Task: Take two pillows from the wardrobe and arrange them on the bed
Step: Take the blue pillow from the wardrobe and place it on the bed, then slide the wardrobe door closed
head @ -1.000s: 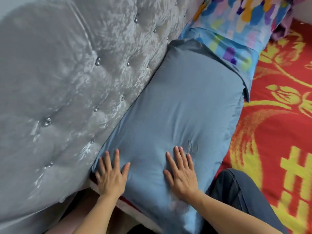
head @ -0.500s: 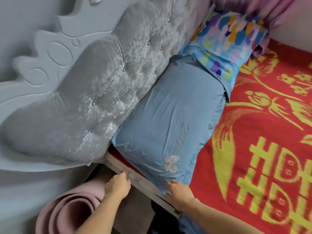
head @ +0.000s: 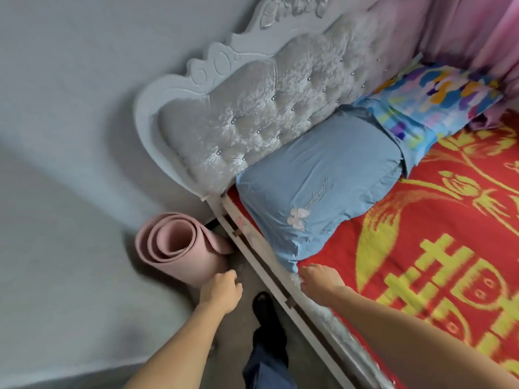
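The plain blue pillow with a pale embroidered butterfly [head: 320, 189] lies at the head end of the bed, its long axis running along the grey tufted velvet headboard [head: 269, 119] and its back edge pressed against it. Its near corner reaches the side edge of the bed, over the white wooden bed rail [head: 269, 270]. Beyond it, toward the far corner by the pink curtain [head: 460, 32], lies the multicoloured patchwork-print pillow [head: 438, 99], on the same line along the headboard, its near end overlapping the far end of the blue one. Both rest on the red bedspread with yellow pattern [head: 421, 262].

The right hand [head: 320, 279] is nearer: it sits at the side edge of the bed just below the blue pillow's near corner, fingers curled loosely downward, holding nothing that I can see; whether the fingertips touch the corner fabric cannot be told. The pillow lies up and away from it, toward the headboard. The left hand [head: 222, 290] hangs off the bed over the floor beside the rolled pink foam mat [head: 177, 245], half closed and empty.

With both pillows lined up at the headboard, the arranging looks essentially complete; any last tweak to the near corner would fall to the right hand.
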{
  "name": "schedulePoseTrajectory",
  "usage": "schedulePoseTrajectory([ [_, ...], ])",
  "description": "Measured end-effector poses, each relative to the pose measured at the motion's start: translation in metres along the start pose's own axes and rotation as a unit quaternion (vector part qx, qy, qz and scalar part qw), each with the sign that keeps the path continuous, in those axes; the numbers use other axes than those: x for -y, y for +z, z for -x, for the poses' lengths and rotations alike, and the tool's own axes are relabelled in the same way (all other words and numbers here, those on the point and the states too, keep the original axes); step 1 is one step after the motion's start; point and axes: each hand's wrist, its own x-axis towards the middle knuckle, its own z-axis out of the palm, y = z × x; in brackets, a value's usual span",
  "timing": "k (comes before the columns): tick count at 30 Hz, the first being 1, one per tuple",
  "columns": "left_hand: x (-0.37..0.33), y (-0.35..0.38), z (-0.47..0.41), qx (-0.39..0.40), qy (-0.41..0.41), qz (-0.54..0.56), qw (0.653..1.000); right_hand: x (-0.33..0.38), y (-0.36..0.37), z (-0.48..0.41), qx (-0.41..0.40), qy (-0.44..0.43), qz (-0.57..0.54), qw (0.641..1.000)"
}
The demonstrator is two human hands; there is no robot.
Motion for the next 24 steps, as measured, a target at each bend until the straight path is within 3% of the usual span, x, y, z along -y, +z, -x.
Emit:
schedulePoseTrajectory([
  [5, 0.036, 0.026, 0.126, 0.016, -0.010, 0.042, 0.999, 0.043, 0.000, 0.073, 0.010, -0.060, 0.053, 0.997],
  [11, 0.118, 0.019, 0.237, -0.035, -0.091, 0.070, 0.993, 0.143, -0.006, 0.117, 0.003, -0.160, 0.105, 0.982],
  [24, 0.429, 0.042, 0.479, -0.116, -0.278, 0.151, 0.942, 0.481, 0.126, 0.220, 0.017, -0.370, 0.162, 0.915],
])
